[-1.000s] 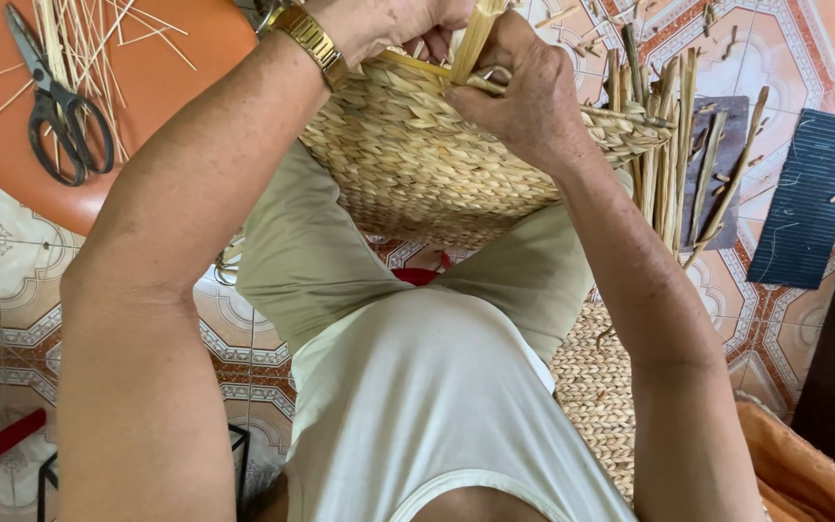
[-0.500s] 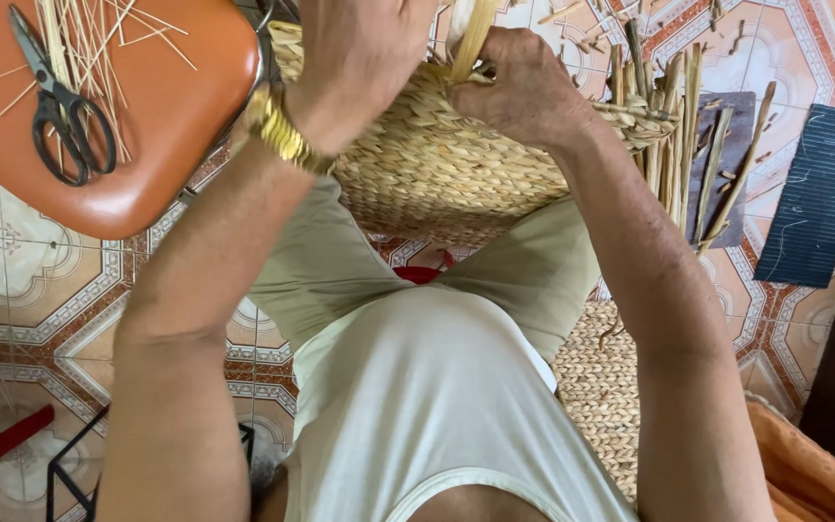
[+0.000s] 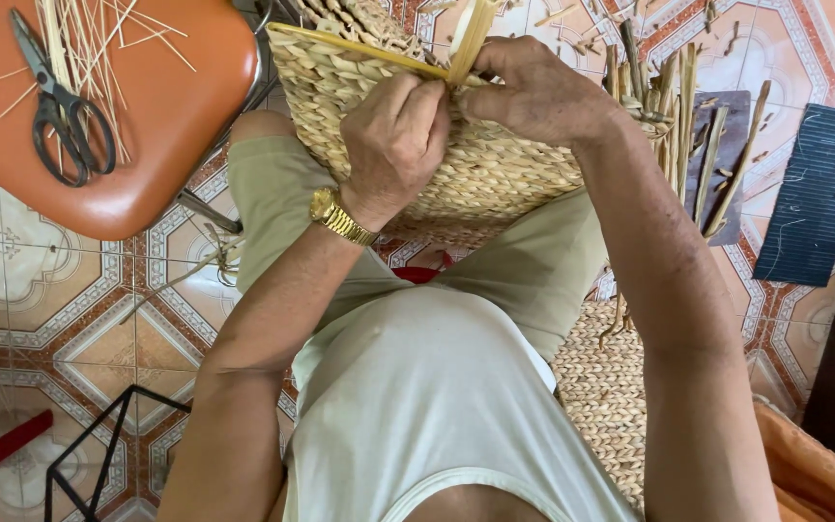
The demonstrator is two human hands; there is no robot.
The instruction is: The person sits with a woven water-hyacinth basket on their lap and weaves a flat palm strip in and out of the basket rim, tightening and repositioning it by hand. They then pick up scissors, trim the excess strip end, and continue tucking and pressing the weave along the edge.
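Woven basket (image 3: 495, 164) on lap, rim tilted toward body, under both hands. Pale flat strand (image 3: 471, 39) rises at rim, between hands. Left hand (image 3: 393, 140) closed, fingers pinching strand base against rim. Right hand (image 3: 533, 97) curled over rim, just beside left, gripping strand and weave. Judgement: keep strand taut, flat, snug against previous row; steady rim with right. Loose stakes (image 3: 678, 116) beyond right hand. Scissors (image 3: 65, 111) on orange stool (image 3: 166, 145), well left of left hand.

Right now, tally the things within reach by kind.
Woven basket: 1
Scissors: 1
Orange stool: 1
Gold wristwatch: 1
Hands, left hand and right hand, on the basket rim: 2
Total: 6
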